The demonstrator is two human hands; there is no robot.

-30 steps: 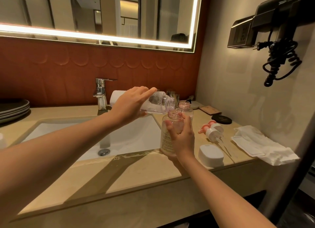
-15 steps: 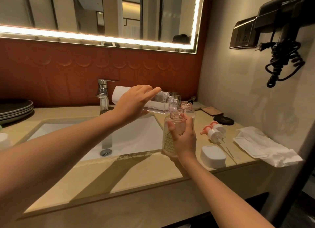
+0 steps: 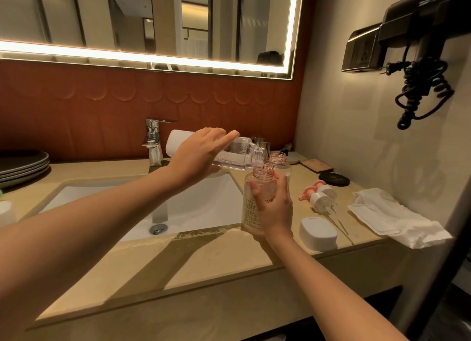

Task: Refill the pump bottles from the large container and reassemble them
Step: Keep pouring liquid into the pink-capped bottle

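Note:
My left hand [image 3: 196, 157] grips the large clear container [image 3: 239, 153], which lies tipped almost flat with its open mouth over the neck of a clear pump bottle [image 3: 251, 208]. My right hand [image 3: 274, 205] holds that bottle upright at the sink's right edge on the beige counter [image 3: 204, 259]. A second open bottle [image 3: 279, 161] with a pink threaded neck stands just behind. Two pump heads [image 3: 318, 194], pink and white, lie on the counter to the right.
The white sink basin [image 3: 198, 208] and chrome faucet [image 3: 153, 142] are at left centre. Grey plates [image 3: 23, 166] are stacked far left. A white soap box [image 3: 318, 232], a folded white cloth [image 3: 392, 217], a black round lid [image 3: 334, 179] and a wall hairdryer [image 3: 418, 60] sit at right.
The large container has tipped a little further down toward the bottle's neck. My right hand keeps the bottle in the same place.

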